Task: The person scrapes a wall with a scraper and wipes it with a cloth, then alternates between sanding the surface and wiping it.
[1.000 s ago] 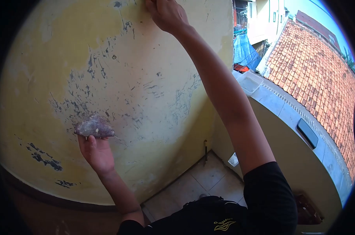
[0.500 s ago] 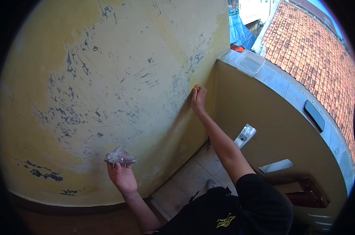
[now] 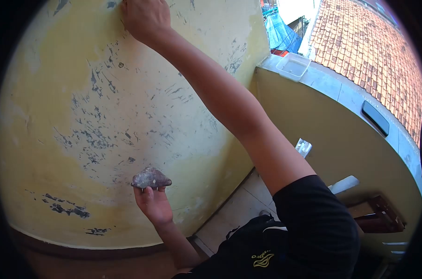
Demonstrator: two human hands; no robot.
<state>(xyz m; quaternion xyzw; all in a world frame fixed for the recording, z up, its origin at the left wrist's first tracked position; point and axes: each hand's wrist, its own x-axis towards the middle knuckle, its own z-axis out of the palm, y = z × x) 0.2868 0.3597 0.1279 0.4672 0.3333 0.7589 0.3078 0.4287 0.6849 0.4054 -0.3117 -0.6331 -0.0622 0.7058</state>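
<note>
My left hand (image 3: 154,204) is raised in front of the lower wall, its fingers and thumb under a rough purplish-grey lump (image 3: 150,178) with pointed ends and whitish smears. The lump looks stone-like and rests on the fingertips. At the top edge of the view, my right hand (image 3: 148,19) is against the yellow wall (image 3: 38,135), fingers curled in and partly cut off by the frame. What it grips there is hidden, and I cannot tell its kind. Dark scrapes and paler patches cover the wall between both hands.
A low wall with a tiled ledge (image 3: 327,86) curves along the right. On it stand a clear plastic tub (image 3: 293,67) and a dark phone (image 3: 375,118). Beyond lies a tiled roof (image 3: 360,51). A white-smeared strip (image 3: 303,148) and a dark red wooden piece (image 3: 383,216) are lower right.
My right hand has swung from the wall's right corner up and left to the top of the view. My left hand still holds the lump; the view has shifted slightly.
</note>
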